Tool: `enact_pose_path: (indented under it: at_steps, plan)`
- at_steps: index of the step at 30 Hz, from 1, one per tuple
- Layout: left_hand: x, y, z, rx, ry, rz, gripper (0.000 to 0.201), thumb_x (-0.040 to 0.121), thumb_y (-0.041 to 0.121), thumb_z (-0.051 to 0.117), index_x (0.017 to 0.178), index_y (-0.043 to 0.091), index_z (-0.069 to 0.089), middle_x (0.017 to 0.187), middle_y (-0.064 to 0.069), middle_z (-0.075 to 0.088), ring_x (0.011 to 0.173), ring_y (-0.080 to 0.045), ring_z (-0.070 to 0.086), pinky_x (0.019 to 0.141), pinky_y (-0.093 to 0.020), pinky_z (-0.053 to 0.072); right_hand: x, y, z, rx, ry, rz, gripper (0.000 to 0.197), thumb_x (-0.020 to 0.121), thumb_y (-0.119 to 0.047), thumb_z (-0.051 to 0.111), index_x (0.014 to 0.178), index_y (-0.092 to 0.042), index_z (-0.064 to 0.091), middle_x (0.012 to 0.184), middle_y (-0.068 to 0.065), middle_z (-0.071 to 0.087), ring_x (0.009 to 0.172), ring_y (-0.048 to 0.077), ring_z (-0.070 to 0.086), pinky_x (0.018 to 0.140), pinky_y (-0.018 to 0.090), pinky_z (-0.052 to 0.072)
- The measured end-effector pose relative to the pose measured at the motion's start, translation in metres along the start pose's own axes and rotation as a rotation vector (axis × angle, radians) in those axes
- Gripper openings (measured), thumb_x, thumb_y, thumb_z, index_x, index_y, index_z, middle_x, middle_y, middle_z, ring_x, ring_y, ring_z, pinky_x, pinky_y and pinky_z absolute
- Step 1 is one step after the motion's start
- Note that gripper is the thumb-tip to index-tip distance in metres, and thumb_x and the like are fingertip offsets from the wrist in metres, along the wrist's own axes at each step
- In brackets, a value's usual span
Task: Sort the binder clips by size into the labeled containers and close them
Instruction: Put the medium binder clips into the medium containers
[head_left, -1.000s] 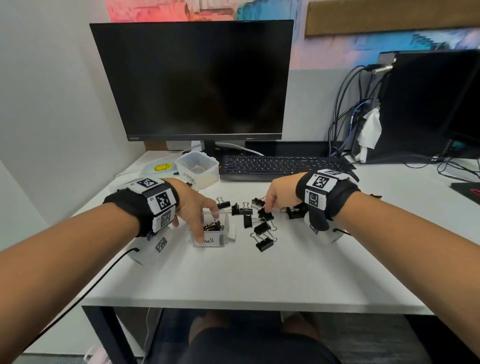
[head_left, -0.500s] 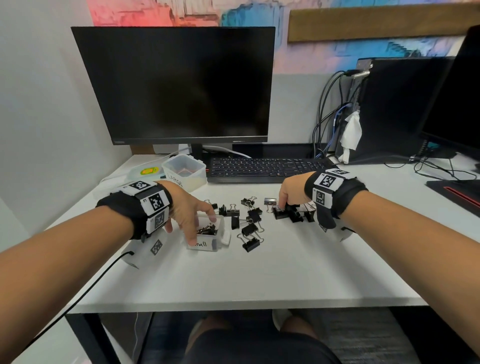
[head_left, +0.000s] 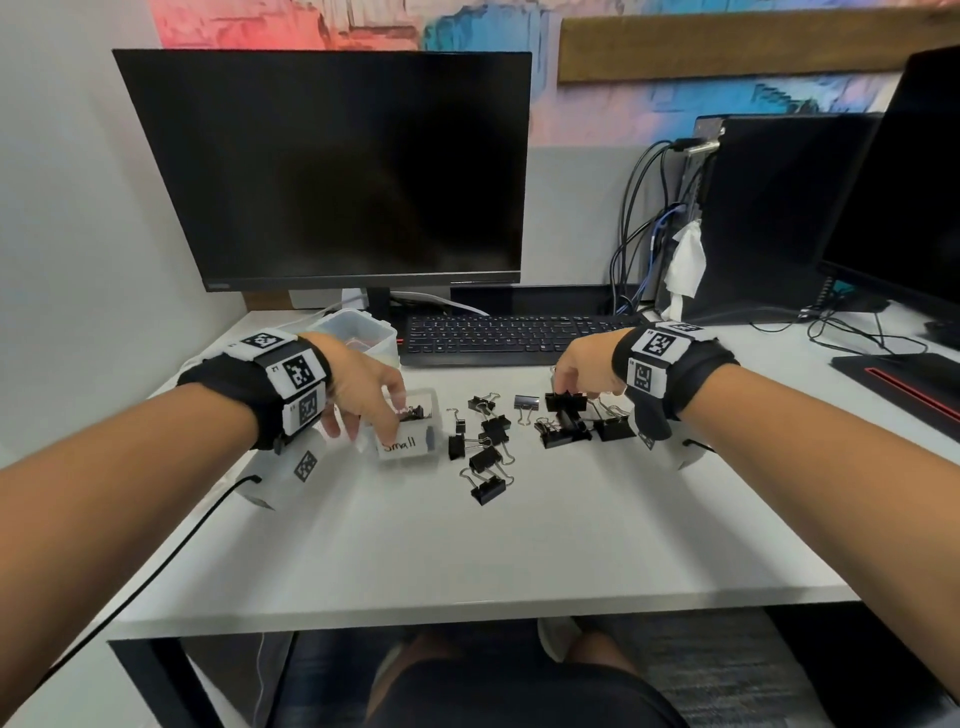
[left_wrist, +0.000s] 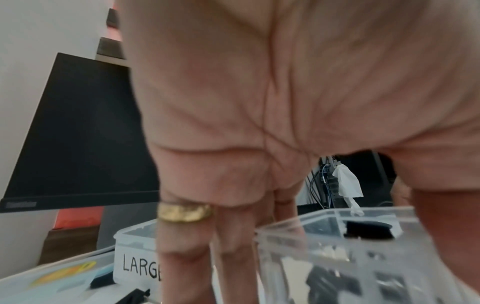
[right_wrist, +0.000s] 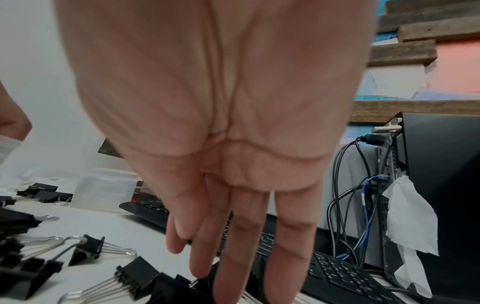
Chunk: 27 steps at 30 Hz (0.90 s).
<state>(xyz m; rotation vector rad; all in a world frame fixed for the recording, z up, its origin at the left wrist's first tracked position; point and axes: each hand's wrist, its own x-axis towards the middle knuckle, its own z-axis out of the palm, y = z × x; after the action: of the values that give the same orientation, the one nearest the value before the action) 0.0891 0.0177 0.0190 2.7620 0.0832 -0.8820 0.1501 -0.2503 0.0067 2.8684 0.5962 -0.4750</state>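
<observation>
A clear container labelled "Small" (head_left: 405, 444) stands on the white desk (head_left: 519, 551) with small black clips (head_left: 413, 413) inside and no lid on. My left hand (head_left: 363, 421) grips it, thumb on its front and fingers at its left side; the left wrist view shows its rim (left_wrist: 335, 214) between them. At the right cluster, my right hand (head_left: 569, 387) reaches down and pinches a large black binder clip (head_left: 566, 401). Several loose clips (head_left: 488, 457) lie between the hands. The "LARGE" container (left_wrist: 137, 265) stands open behind the left hand.
A keyboard (head_left: 519, 338) and a monitor (head_left: 332, 171) stand just behind the clips. A computer tower (head_left: 769, 208) with hanging cables (head_left: 639, 249) is at the back right. A lid with a yellow sticker (left_wrist: 64, 275) lies left of the large container.
My right hand has moved right, from the middle clips to the big clips at the right cluster, and taken hold of one. My left hand has stayed on the small container.
</observation>
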Motion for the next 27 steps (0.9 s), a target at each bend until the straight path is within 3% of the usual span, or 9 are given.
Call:
enact_pose_path:
  at_steps: [4, 7, 9, 11, 12, 14, 16, 22, 27]
  plan:
    - [0.009, 0.006, -0.009, 0.077, 0.138, 0.028, 0.048, 0.077, 0.028, 0.074, 0.117, 0.021, 0.049, 0.120, -0.004, 0.057, 0.103, -0.019, 0.060, 0.085, -0.034, 0.057, 0.004, 0.004, -0.002, 0.096, -0.005, -0.004, 0.041, 0.093, 0.003, 0.040, 0.122, -0.015, 0.064, 0.107, 0.000, 0.065, 0.073, 0.011, 0.062, 0.040, 0.012, 0.041]
    - [0.016, 0.011, -0.014, 0.128, 0.237, 0.062, 0.044, 0.077, 0.037, 0.072, 0.112, 0.024, 0.049, 0.119, 0.001, 0.057, 0.101, -0.019, 0.062, 0.083, -0.031, 0.057, 0.005, 0.005, -0.001, 0.145, -0.009, -0.014, 0.038, 0.091, 0.000, 0.046, 0.116, -0.018, 0.069, 0.099, -0.004, 0.065, 0.078, 0.012, 0.064, 0.035, 0.008, 0.038]
    - [0.021, 0.014, -0.015, 0.170, 0.288, 0.070, 0.048, 0.078, 0.043, 0.068, 0.118, 0.022, 0.049, 0.119, 0.001, 0.057, 0.098, -0.019, 0.063, 0.083, -0.032, 0.056, 0.006, 0.004, 0.001, 0.144, -0.005, -0.027, 0.036, 0.090, -0.003, 0.048, 0.112, -0.022, 0.071, 0.097, -0.003, 0.066, 0.070, 0.010, 0.063, 0.036, 0.009, 0.037]
    - [0.027, 0.018, -0.015, 0.223, 0.349, 0.073, 0.061, 0.080, 0.048, 0.065, 0.130, 0.020, 0.045, 0.122, 0.000, 0.057, 0.100, -0.020, 0.061, 0.087, -0.035, 0.054, 0.008, 0.001, 0.004, 0.127, 0.006, -0.043, 0.033, 0.090, -0.007, 0.052, 0.109, -0.025, 0.071, 0.094, -0.003, 0.066, 0.057, 0.007, 0.055, 0.042, 0.011, 0.041]
    - [0.030, 0.020, -0.015, 0.240, 0.375, 0.073, 0.065, 0.081, 0.049, 0.064, 0.134, 0.019, 0.041, 0.125, -0.001, 0.056, 0.104, -0.020, 0.059, 0.090, -0.037, 0.052, 0.011, -0.001, 0.006, 0.115, 0.011, -0.058, 0.031, 0.089, -0.009, 0.055, 0.109, -0.026, 0.072, 0.097, -0.004, 0.067, 0.061, 0.008, 0.057, 0.052, 0.013, 0.048]
    - [0.037, 0.024, -0.014, 0.248, 0.401, 0.064, 0.070, 0.083, 0.049, 0.062, 0.139, 0.016, 0.037, 0.129, -0.004, 0.054, 0.112, -0.022, 0.055, 0.097, -0.039, 0.048, 0.017, -0.004, 0.010, 0.082, 0.019, -0.088, 0.026, 0.088, -0.016, 0.060, 0.110, -0.026, 0.072, 0.109, -0.006, 0.068, 0.088, 0.013, 0.063, 0.082, 0.024, 0.054]
    - [0.043, 0.027, -0.014, 0.256, 0.399, 0.045, 0.070, 0.083, 0.049, 0.062, 0.139, 0.014, 0.038, 0.129, -0.005, 0.054, 0.113, -0.023, 0.055, 0.098, -0.040, 0.047, 0.022, -0.006, 0.014, 0.051, 0.007, -0.104, 0.026, 0.086, -0.023, 0.065, 0.111, -0.025, 0.071, 0.111, -0.008, 0.068, 0.101, 0.014, 0.062, 0.094, 0.030, 0.050]
    - [0.059, 0.030, -0.015, 0.318, 0.362, -0.007, 0.061, 0.084, 0.052, 0.059, 0.130, 0.015, 0.045, 0.115, -0.005, 0.060, 0.097, -0.022, 0.061, 0.090, -0.037, 0.052, 0.032, -0.001, 0.015, 0.055, -0.067, -0.091, 0.016, 0.076, -0.016, 0.075, 0.092, -0.020, 0.074, 0.074, -0.019, 0.061, 0.083, 0.012, 0.060, 0.090, 0.032, 0.054]
    - [0.068, 0.029, -0.012, 0.339, 0.353, -0.014, 0.063, 0.087, 0.052, 0.056, 0.134, 0.012, 0.043, 0.121, -0.006, 0.059, 0.091, -0.021, 0.058, 0.088, -0.034, 0.049, 0.035, 0.000, 0.016, 0.022, -0.068, -0.099, 0.019, 0.078, -0.015, 0.073, 0.097, -0.017, 0.074, 0.077, -0.016, 0.060, 0.084, 0.012, 0.059, 0.088, 0.031, 0.053]
